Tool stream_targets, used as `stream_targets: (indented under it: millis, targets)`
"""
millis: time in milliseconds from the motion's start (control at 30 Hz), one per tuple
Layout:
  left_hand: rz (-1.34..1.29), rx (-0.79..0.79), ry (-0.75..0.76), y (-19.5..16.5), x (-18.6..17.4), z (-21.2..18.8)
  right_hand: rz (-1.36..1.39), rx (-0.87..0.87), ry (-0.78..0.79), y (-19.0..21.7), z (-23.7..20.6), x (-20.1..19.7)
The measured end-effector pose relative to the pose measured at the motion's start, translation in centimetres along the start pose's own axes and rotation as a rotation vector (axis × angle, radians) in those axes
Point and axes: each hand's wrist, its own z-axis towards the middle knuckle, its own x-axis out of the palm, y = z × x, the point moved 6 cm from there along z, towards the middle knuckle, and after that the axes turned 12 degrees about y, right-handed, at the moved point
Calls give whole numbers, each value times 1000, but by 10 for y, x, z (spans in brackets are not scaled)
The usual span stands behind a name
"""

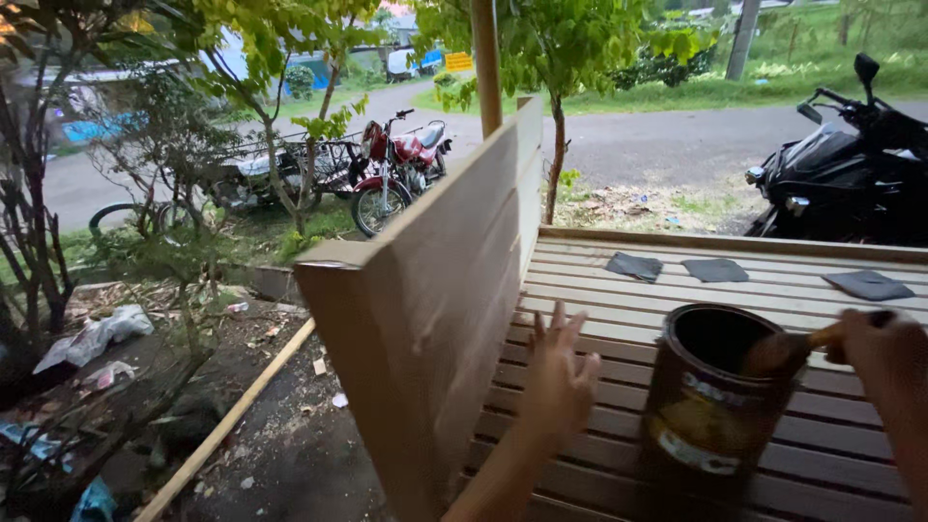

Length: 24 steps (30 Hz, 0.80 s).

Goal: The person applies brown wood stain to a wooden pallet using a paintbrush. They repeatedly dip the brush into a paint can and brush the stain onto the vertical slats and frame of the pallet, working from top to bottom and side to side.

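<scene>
My left hand (559,379) is raised with fingers spread, next to the inner face of a tall wooden side panel (425,290), holding nothing. My right hand (882,356) grips the handle of a paintbrush (788,350) whose bristle end dips over the rim of an open dark paint can (710,416). The can stands on a slatted wooden bench (619,309) between my two hands.
Three dark sheets of sandpaper (715,270) lie on the far slats. A black motorcycle (851,174) is parked at the right, a red motorcycle (396,169) and bicycles at the left by trees. Dirt ground with litter and a long wooden strip (227,425) lies left of the bench.
</scene>
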Motion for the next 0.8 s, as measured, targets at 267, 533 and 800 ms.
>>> stream_targets:
  millis: [267,533,800]
  targets:
    - [222,671,-23,-16,-72,-83,823,63,-221,51,-63,37]
    - [311,1002,-229,-35,-198,-150,1491,-76,-125,163,-98,79]
    - [-36,982,-505,-3,-280,-133,1470,-16,203,265,-93,120]
